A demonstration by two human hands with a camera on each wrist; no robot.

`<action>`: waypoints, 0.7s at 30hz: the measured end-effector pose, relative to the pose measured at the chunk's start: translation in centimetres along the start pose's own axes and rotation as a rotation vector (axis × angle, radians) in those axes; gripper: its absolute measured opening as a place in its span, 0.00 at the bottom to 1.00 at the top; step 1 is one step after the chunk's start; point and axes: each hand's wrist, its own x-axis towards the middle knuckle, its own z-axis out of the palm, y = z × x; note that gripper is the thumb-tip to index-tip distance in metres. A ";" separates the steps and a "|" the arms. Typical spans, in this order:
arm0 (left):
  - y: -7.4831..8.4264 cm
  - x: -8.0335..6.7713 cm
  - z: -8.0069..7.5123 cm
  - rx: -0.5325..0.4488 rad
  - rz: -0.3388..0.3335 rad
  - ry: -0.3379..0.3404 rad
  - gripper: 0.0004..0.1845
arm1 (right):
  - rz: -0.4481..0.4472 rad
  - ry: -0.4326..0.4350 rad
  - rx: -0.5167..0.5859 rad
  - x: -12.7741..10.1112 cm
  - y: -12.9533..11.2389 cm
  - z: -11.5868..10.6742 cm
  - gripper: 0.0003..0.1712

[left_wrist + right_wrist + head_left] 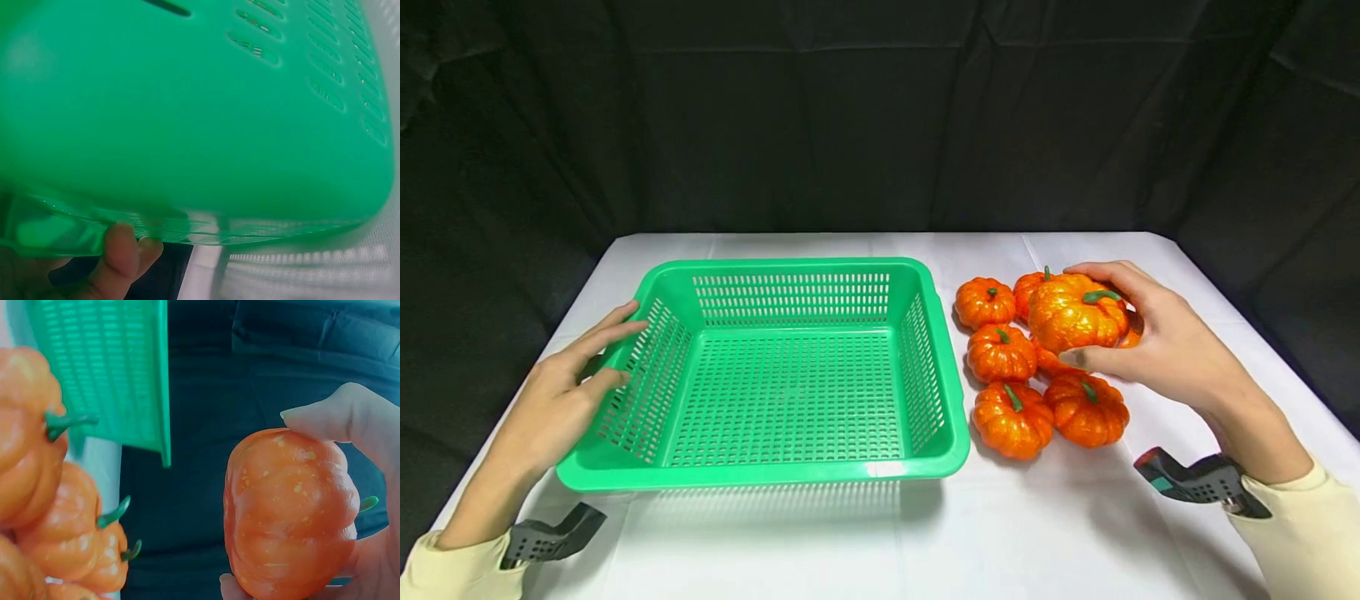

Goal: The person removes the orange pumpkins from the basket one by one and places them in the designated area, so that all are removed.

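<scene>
Two hands are at work over a white-covered surface (865, 542). The right hand (1157, 333) has its grip clamped on one orange pumpkin (1071, 315): fingers curl over the far side and top, near the green stem, and the thumb presses against the near side. In the right wrist view the same pumpkin (290, 515) sits between a fingertip above and the thumb below, clear of the others. Whether it is fully lifted off the pile cannot be told from the head view.

Directly beneath and beside this grip lies a cluster of smaller pumpkins (1011, 375), orange with green stems, packed so that they touch one another. Two of them lie on the near side of the grip, the rest to its left and partly behind the held pumpkin.

Left of the right-hand grip, just beside the cluster, stands a green slotted basket (955, 454), upright on the surface, nothing visible inside it.

The left hand (561, 400) rests against the basket's left short wall. Its fingers are nearly straight and lie along the outer side near the rim; the grip is apart, not closed round anything. The left wrist view shows a fingertip under the basket's rim (187, 228), touching it.

One black wrist mount (1198, 482) sits at the right cuff and another (550, 537) at the left cuff, both sleeves pale cream.
</scene>
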 end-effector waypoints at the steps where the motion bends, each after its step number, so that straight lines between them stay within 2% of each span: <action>1: 0.0 0.0 0.0 -0.001 0.001 0.000 0.28 | 0.013 0.005 0.001 -0.2 0.3 -0.1 0.48; 9: 0.0 0.1 0.0 -0.001 0.007 -0.002 0.28 | 0.097 0.051 0.006 -1.5 2.5 -0.7 0.45; 21: 0.1 0.1 -0.1 0.014 -0.007 -0.010 0.28 | 0.130 0.080 -0.055 -2.9 5.8 -1.0 0.44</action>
